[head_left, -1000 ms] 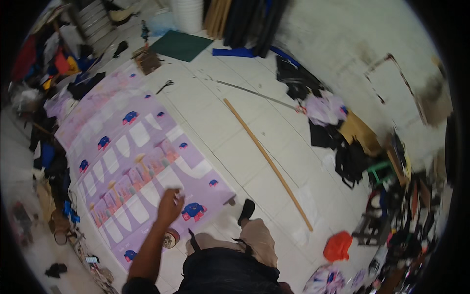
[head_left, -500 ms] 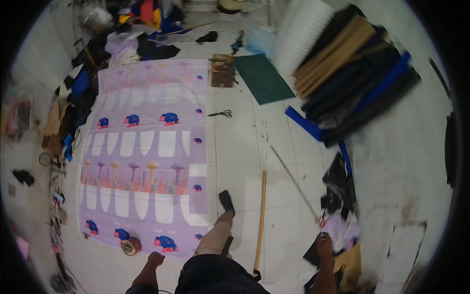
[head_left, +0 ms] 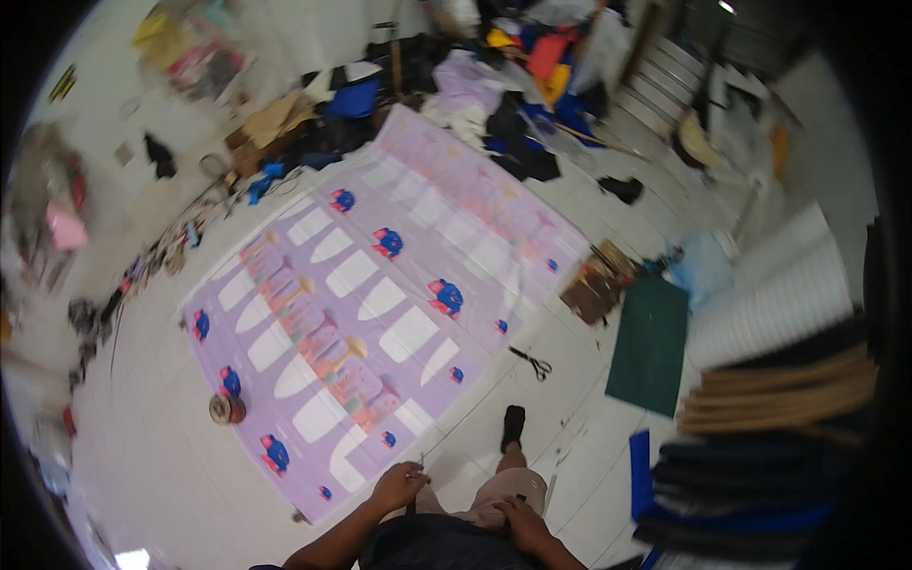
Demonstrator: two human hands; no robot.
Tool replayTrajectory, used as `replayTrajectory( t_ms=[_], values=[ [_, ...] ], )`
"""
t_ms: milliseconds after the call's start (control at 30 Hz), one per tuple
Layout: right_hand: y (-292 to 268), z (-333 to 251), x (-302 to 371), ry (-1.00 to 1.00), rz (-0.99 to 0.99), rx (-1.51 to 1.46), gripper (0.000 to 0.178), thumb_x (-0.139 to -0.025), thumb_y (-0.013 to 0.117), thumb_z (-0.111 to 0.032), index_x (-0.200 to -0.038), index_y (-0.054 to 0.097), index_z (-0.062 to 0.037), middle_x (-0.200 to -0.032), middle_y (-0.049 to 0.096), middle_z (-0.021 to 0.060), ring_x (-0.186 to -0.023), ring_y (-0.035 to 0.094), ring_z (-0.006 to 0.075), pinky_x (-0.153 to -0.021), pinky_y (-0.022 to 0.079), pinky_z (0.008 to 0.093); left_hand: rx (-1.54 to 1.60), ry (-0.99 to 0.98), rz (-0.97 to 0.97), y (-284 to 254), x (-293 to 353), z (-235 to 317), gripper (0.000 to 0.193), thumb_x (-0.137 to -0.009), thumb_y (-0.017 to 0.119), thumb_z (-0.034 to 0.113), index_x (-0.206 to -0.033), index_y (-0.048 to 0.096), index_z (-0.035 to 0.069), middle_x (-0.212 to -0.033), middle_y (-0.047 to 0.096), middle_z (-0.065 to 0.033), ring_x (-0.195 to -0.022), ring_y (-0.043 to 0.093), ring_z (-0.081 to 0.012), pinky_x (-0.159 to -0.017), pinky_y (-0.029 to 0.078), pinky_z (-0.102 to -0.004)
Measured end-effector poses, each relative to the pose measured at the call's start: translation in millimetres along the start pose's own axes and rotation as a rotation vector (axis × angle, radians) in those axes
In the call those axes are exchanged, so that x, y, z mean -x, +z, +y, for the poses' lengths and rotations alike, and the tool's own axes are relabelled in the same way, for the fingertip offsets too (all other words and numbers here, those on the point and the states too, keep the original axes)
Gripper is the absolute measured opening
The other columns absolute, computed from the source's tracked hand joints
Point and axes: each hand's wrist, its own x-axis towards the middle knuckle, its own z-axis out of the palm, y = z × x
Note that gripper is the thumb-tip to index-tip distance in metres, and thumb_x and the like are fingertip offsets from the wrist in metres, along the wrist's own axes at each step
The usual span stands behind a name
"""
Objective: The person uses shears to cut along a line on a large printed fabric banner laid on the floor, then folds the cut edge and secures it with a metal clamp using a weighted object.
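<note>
A large purple printed sheet (head_left: 380, 285) with white panels and blue-red figures lies spread on the white tiled floor. I sit at its near corner, one leg with a black sock (head_left: 513, 426) stretched out. My left hand (head_left: 399, 486) hovers just off the sheet's near edge with fingers curled; anything pinched in them is too small to see. My right hand (head_left: 521, 521) rests flat on my thigh. A roll of tape (head_left: 226, 408) sits on the sheet's left edge.
Scissors (head_left: 532, 362) lie on the tiles to the right of the sheet. Beyond them are a dark green mat (head_left: 651, 347), a brown box (head_left: 594, 285), a white corrugated roll (head_left: 779, 294) and wooden slats (head_left: 779, 399). Piles of cloth (head_left: 494, 85) crowd the far side.
The view has swung round over the floor. My left hand has come off the sheet near the tape roll to its near edge, and my right hand has settled on my thigh.
</note>
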Motion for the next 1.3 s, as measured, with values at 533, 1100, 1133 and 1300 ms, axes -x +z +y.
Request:
replayTrajectory(
  t_ms=[533, 1100, 1133, 1300],
  values=[
    [-179.7, 255.6, -168.8, 0.125, -1.218, -0.044, 0.04, -0.095, 0.056, -0.037, -0.108, 0.064, -0.0005, -0.097, 0.067, 0.0217, -0.09, 0.061, 0.0352, -0.082, 0.049, 0.0455, 0.449, -0.411, -0.329, 281.0, -46.1, 74.4, 0.044, -0.096, 0.057, 0.031, -0.129, 0.058, 0.002, -0.123, 0.062, -0.0207, -0.115, 0.058, -0.0369, -0.099, 0.047, -0.043],
    [35.1, 535.7, -723.2, -0.551, 0.379, 0.481, 0.054, -0.092, 0.066, -0.031, -0.136, 0.051, -0.0047, -0.14, 0.047, 0.0252, -0.128, 0.047, 0.0424, -0.105, 0.04, 0.0503, -0.159, -0.786, 1.287, 336.2, -396.5, -399.9, 0.078, -0.095, 0.063, 0.044, -0.149, 0.033, -0.003, -0.153, 0.028, -0.0324, -0.142, 0.027, -0.0493, -0.116, 0.027, -0.0532],
    [37.0, 543.7, -728.8, -0.557, 0.433, 0.495, 0.055, -0.092, 0.066, -0.031, -0.138, 0.049, -0.0053, -0.142, 0.046, 0.0257, -0.13, 0.045, 0.0433, -0.105, 0.039, 0.0518, -0.214, -0.821, 1.263, 343.3, -400.8, -407.1, 0.081, -0.094, 0.063, 0.046, -0.15, 0.031, -0.003, -0.155, 0.025, -0.0323, -0.143, 0.025, -0.0506, -0.116, 0.025, -0.0542],
    [47.7, 567.7, -745.2, -0.392, 0.408, 0.613, 0.063, -0.096, 0.055, -0.047, -0.148, 0.042, -0.0127, -0.154, 0.034, 0.0234, -0.142, 0.033, 0.043, -0.111, 0.028, 0.0621, -0.258, -0.971, 1.197, 355.1, -405.5, -442.1, 0.087, -0.095, 0.057, 0.054, -0.153, 0.025, -0.003, -0.157, 0.019, -0.0343, -0.144, 0.019, -0.0522, -0.118, 0.021, -0.0547]
  ],
)
